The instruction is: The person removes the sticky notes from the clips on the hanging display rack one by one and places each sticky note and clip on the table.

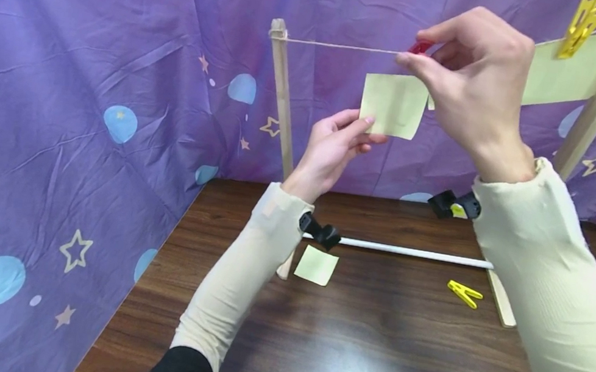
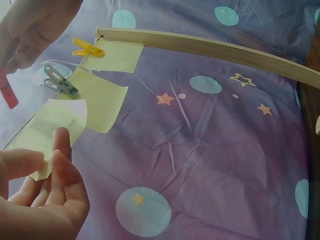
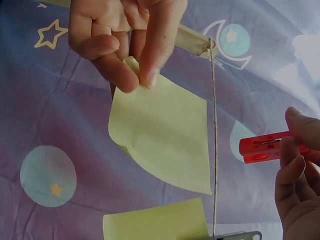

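My left hand (image 1: 336, 144) pinches a pale yellow sticky note (image 1: 393, 105) by its lower left corner, thumb in front. The note's top edge lies just below the string (image 1: 347, 47). Above it, my right hand (image 1: 473, 77) pinches a red clothespin (image 3: 265, 147) between thumb and fingers, close to the string. In the right wrist view the clothespin stands apart from both note and string. A grey-green clothespin (image 2: 61, 81) holds another note (image 2: 102, 100) on the string. A yellow clothespin (image 1: 582, 31) clips a further note (image 1: 576, 70) near the right post.
The string runs between two wooden posts (image 1: 282, 92), joined low down by a white rod (image 1: 417, 253). On the brown table (image 1: 368, 341) lie a loose sticky note (image 1: 316, 265) and a yellow clothespin (image 1: 465, 294). A purple patterned cloth (image 1: 96, 65) hangs behind.
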### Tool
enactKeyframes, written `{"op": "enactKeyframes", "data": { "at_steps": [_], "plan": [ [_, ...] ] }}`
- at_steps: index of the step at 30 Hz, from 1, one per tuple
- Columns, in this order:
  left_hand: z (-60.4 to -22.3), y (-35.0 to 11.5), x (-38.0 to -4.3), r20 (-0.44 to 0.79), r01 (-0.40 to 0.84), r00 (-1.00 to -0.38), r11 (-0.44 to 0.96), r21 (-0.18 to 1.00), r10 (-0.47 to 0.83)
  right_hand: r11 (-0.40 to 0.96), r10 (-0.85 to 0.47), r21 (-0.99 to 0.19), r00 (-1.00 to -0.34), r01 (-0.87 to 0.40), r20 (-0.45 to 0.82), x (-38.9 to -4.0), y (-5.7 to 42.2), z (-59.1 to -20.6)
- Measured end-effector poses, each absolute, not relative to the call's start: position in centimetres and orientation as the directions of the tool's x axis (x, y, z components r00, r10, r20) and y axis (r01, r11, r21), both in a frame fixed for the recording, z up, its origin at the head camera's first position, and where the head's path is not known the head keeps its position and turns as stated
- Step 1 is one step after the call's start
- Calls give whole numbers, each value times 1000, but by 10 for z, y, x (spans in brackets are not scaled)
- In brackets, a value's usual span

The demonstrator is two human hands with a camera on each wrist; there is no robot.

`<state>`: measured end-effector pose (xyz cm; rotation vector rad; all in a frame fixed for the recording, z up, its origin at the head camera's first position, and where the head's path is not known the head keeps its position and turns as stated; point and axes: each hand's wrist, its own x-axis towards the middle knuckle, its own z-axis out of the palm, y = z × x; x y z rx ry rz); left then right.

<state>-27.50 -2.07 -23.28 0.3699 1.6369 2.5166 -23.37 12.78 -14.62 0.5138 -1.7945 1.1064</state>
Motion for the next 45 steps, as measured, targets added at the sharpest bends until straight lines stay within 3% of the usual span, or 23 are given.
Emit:
{"op": "enactKeyframes", "data": {
  "at_steps": [3,9,16,22,33,45],
  "plan": [
    [-235,-23,-273,147,38,-960,-410,911,238,507,113,-454,-466,-732,878,-232,130,-148],
    [-239,-27,-268,142,39,-961,-388,921,239,483,140,-507,-509,-714,849,-228,133,-149],
    [-246,-29,-260,133,46,-958,-324,945,253,460,114,-433,-431,-775,895,-220,142,-156],
    [-253,-32,-254,141,53,-953,-311,949,267,418,128,-452,-441,-788,888,-213,148,-162],
    [-262,-38,-240,143,67,-957,-289,955,251,57,269,-532,-500,-845,823,-198,160,-175],
    [-280,-48,-229,106,36,-974,-326,945,199,-33,339,-576,-552,-817,762,-182,172,-200]
  ]
}}
